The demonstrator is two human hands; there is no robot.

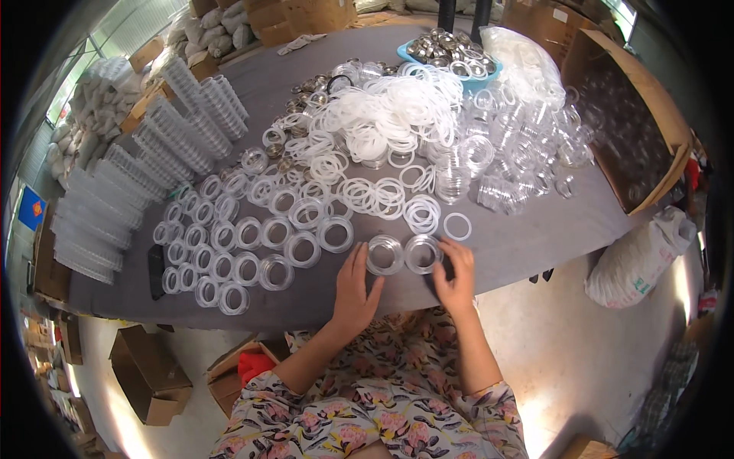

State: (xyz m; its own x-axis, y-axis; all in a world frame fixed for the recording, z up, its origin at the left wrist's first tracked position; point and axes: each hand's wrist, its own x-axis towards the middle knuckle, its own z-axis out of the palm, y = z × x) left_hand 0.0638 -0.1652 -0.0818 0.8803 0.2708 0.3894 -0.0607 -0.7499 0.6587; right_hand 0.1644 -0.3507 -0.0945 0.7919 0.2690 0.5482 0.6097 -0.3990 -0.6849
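Two round clear plastic lids sit side by side at the table's near edge, a left lid point(384, 270) and a right lid point(423, 269). My left hand point(356, 292) lies beside the left one, fingers stretched forward along its rim and thumb apart. At the outer edge of the right lid rests my right hand point(456, 281), its fingers bent over the rim side and thumb spread away. Neither hand appears closed round a lid. Just beyond lie a single white ring gasket point(457, 215) and a small stack of white gaskets point(422, 228).
Rows of similar lids point(276, 286) cover the table to the left, with tall stacks of clear plastic pieces point(90, 229) behind. A heap of white gaskets point(390, 115), a blue basin point(497, 76) of metal-coloured rings and loose clear lids point(501, 191) fill the far side. A cardboard box point(677, 130) stands right.
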